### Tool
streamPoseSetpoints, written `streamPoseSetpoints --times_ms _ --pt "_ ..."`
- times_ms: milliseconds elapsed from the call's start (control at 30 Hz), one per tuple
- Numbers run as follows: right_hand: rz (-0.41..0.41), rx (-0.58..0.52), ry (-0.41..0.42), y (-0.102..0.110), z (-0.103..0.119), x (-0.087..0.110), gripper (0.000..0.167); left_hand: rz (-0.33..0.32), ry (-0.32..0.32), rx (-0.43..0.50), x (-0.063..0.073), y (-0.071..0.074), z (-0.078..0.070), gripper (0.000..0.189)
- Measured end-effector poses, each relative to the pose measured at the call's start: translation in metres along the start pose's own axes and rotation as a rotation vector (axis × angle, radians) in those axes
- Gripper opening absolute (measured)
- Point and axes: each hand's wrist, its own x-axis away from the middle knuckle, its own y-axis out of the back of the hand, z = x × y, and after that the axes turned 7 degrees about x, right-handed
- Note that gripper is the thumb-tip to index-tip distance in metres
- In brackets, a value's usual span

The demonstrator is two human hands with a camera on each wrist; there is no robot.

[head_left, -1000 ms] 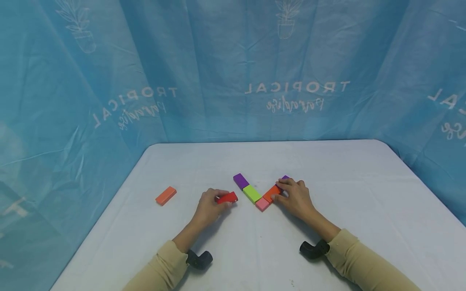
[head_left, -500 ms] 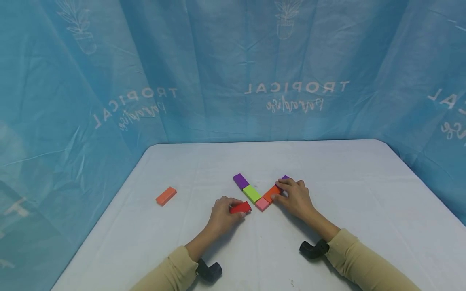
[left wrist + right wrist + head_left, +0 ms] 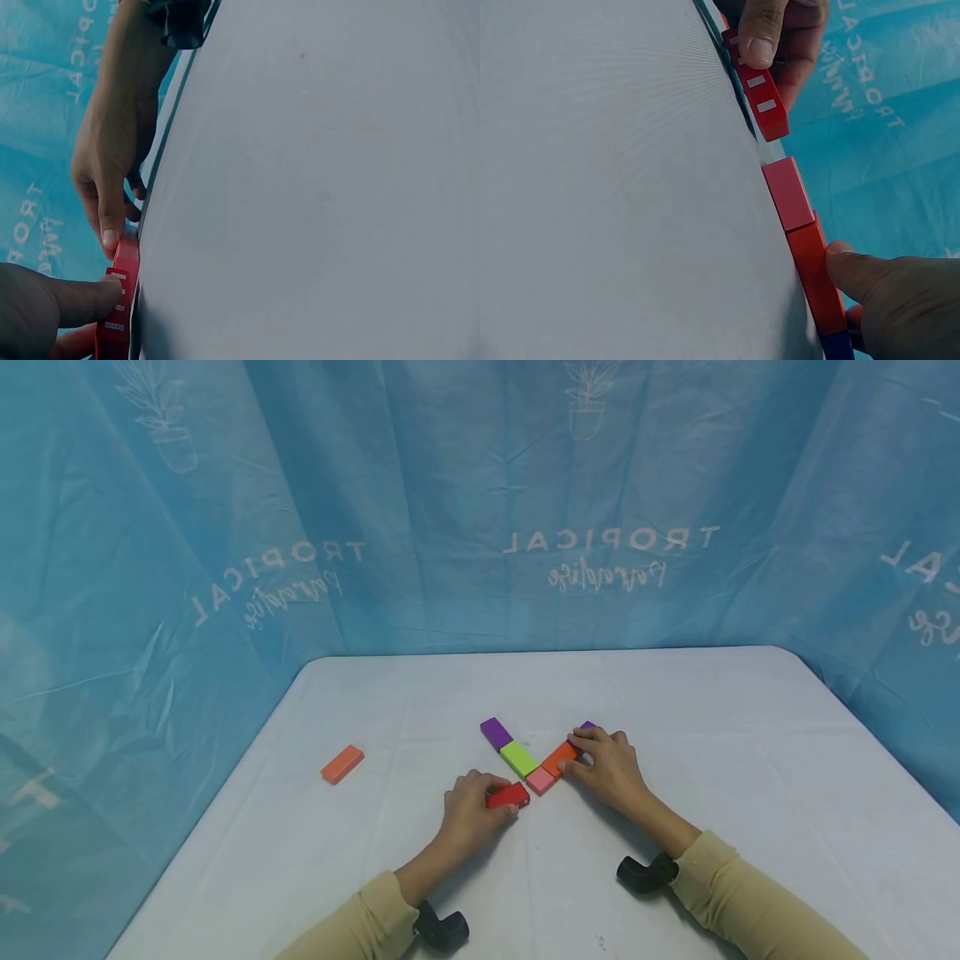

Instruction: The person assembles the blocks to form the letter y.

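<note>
My left hand (image 3: 468, 814) pinches a red block (image 3: 508, 796) between thumb and fingers, just left of and nearer than the V of blocks. In the right wrist view, pale marks show along the side of this red block (image 3: 761, 94), and a gap separates it from the pink block (image 3: 789, 193). The V's left arm has a purple block (image 3: 496, 733) and a lime-green block (image 3: 519, 760). Along its right arm run the pink block, an orange block (image 3: 558, 758) and another purple block (image 3: 587, 725). My right hand (image 3: 611, 768) grips the orange block, fingers partly covering the far purple one.
A lone orange block (image 3: 342, 764) lies on the white-covered table (image 3: 675, 710) to the left. Blue printed curtains (image 3: 450, 485) hang around the back and sides. Black curved pieces (image 3: 647, 875) are attached at both wrists.
The left hand has carried the red block rightward and nearer to me, towards the V's corner. My right hand and the laid blocks have stayed in place.
</note>
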Motion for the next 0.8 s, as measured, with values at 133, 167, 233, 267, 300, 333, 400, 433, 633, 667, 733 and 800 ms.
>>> streamPoseSetpoints --times_ms 133,167,233,267,300,333,400,433,633,667,733,800 --pt "0.006 0.001 -0.003 0.0 0.0 0.0 0.051 -0.007 -0.009 -0.01 0.001 -0.002 -0.001 0.034" --pt "0.009 0.0 -0.004 0.001 0.0 0.0 0.051 -0.009 -0.012 -0.013 0.001 -0.002 -0.001 0.034" --pt "0.012 0.001 -0.003 0.001 0.0 0.0 0.051 -0.013 -0.02 -0.015 0.002 -0.002 -0.001 0.033" --pt "0.013 0.002 -0.003 0.001 0.0 0.0 0.051 -0.014 -0.025 -0.017 0.002 -0.002 -0.001 0.033" --pt "0.014 0.001 -0.004 0.001 0.0 0.0 0.051 -0.016 -0.029 -0.018 0.002 -0.002 -0.001 0.033" --pt "0.015 0.001 -0.004 0.001 0.0 -0.001 0.051 -0.017 -0.036 -0.021 0.003 -0.002 -0.001 0.033" --pt "0.014 0.003 0.0 0.001 -0.001 -0.001 0.051 -0.015 -0.045 -0.024 0.003 -0.002 -0.001 0.033" --pt "0.016 0.001 -0.002 0.001 -0.001 -0.001 0.052 -0.013 -0.048 -0.027 0.003 -0.002 -0.001 0.034" --pt "0.016 0.005 0.001 0.0 0.0 0.0 0.052 0.009 -0.036 -0.005 0.004 0.003 0.0 0.039" --pt "0.016 0.005 0.0 0.001 0.001 0.0 0.052 0.015 -0.033 0.004 0.003 0.005 0.0 0.04" --pt "0.016 0.005 0.002 0.001 0.0 -0.001 0.052 0.034 -0.029 0.025 0.003 0.009 0.001 0.041" --pt "0.017 0.004 0.002 0.002 0.0 -0.001 0.052 0.061 -0.028 0.04 0.002 0.013 0.004 0.041"
